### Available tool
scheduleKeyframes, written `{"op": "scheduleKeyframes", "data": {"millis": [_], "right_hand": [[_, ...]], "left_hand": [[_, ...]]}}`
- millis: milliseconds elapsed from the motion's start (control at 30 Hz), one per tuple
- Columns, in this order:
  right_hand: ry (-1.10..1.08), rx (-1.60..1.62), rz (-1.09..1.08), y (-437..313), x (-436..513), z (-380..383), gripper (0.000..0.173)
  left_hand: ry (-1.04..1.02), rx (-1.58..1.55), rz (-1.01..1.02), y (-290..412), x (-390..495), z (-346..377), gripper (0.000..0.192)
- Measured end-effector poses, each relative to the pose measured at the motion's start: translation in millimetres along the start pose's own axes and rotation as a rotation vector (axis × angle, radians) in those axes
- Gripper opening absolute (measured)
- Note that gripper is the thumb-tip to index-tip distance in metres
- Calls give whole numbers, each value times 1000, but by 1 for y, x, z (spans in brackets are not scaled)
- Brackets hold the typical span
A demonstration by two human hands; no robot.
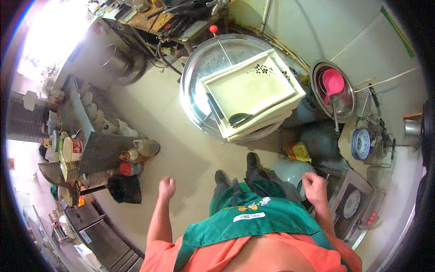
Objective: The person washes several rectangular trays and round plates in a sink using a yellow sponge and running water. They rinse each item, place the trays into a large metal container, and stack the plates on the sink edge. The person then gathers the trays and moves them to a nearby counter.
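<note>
My left hand (167, 188) hangs over the tiled floor to the left of my green apron, its fingers curled in with nothing visible in them. On the right, my right hand (314, 187) is also loosely curled near a pale rounded container (292, 170); a dark curved edge lies beside its fingers, and whether it touches that is unclear. In front of me a stack of cream rectangular plates (251, 90) with dark floral marks rests on a large round metal lid or tray (197, 78). A rod with a red ball (213, 29) rises behind the stack.
To the right are a metal basin (316, 78) with a pink ladle (333, 83) and blue-patterned plates (360, 144). A metal shelf unit (108, 149) with bowls and jars stands left, near a black bin (124, 189). A cluttered worktop (149, 20) lies at the back.
</note>
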State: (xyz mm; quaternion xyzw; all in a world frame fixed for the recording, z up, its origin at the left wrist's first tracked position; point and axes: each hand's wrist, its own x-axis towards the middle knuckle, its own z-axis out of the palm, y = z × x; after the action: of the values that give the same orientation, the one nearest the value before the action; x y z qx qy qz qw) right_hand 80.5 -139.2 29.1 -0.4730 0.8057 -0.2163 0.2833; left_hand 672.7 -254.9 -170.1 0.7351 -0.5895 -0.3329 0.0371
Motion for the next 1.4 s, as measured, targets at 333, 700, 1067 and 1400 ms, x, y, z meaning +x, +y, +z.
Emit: {"op": "scheduleKeyframes", "data": {"millis": [333, 700, 1067, 1400], "right_hand": [[324, 320, -528, -89, 235, -45, 29], [-665, 806, -124, -120, 323, -13, 56], [-636, 749, -101, -130, 317, -3, 47], [-505, 1126, -424, -180, 271, -25, 58]], "left_hand": [[-112, -956, 23, 330, 29, -64, 51], [-115, -1218, -88, 371, 63, -25, 71], [-316, -1333, -96, 379, 69, -44, 65], [73, -931, 290, 444, 8, -204, 31]]}}
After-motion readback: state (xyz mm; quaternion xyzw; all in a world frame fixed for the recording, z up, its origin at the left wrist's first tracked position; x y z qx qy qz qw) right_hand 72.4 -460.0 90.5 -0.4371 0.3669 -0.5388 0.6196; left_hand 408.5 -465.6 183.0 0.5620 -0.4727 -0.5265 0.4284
